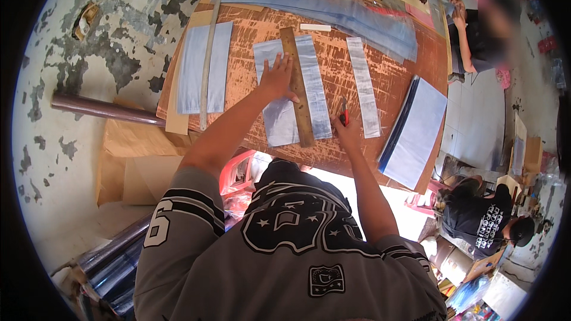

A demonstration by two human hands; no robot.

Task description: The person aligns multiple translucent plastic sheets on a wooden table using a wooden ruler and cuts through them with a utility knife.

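Observation:
My left hand [277,77] lies flat with its fingers spread, pressing a worn wooden ruler [304,113] onto a bluish plastic-like sheet [279,125]. The ruler runs lengthwise across the sheet, which shows on both sides of it. Just right of the sheet's near corner, my right hand [348,133] is closed around a red and black cutter knife [345,112] that points away from me. The tip of its blade is too small to make out. A narrow strip [363,86] of similar material lies apart, farther right.
All this rests on a scuffed brown tabletop [238,32]. Leftward, a long thin bar [209,65] crosses another sheet [190,71]. A stack of sheets [416,131] sits at the right edge, long blue film [315,12] along the back. Two people are off to the right.

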